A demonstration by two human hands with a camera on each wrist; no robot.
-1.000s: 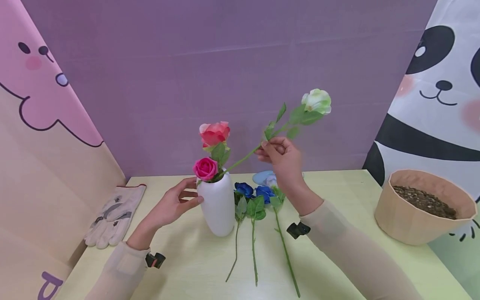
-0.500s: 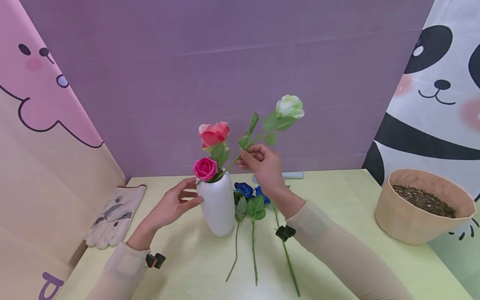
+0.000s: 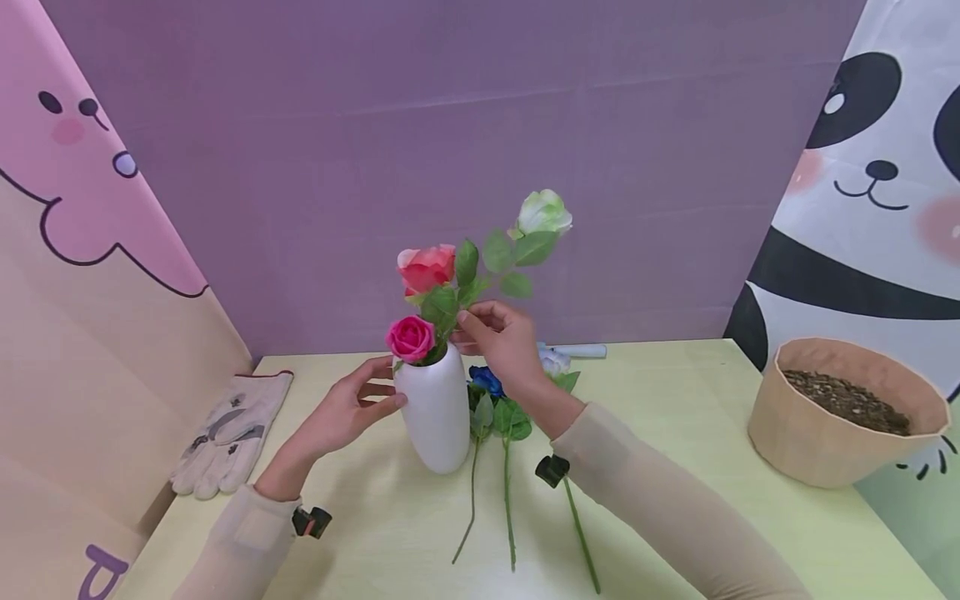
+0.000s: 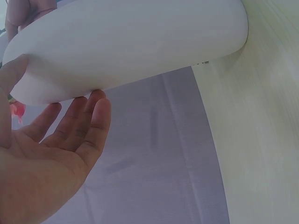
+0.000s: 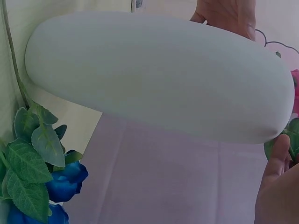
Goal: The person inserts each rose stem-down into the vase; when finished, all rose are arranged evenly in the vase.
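Note:
A white vase (image 3: 433, 417) stands upright on the table, holding a coral rose (image 3: 426, 268) and a magenta rose (image 3: 410, 337). My left hand (image 3: 348, 408) steadies it near the top, thumb on the front and fingertips against the far side, as the left wrist view shows. Between thumb and fingers of my right hand (image 3: 506, 346) is the stem of a greenish-white rose (image 3: 543, 212), gripped just above the vase mouth. Its bloom leans up to the right, and the lower stem is hidden in the vase. In the right wrist view, those fingertips are right at the rim.
Right of the vase lie blue roses (image 3: 486, 382) and a pale flower (image 3: 555, 361), stems toward me. A light-blue handle (image 3: 585, 351) shows behind. Work gloves (image 3: 232, 433) lie at the left edge, and a tan pot of soil (image 3: 825, 446) stands at the right.
My right hand has moved left and down to the vase mouth, bringing the greenish-white rose with it; its stem has slid deeper and stands more upright. The left hand and vase stay put.

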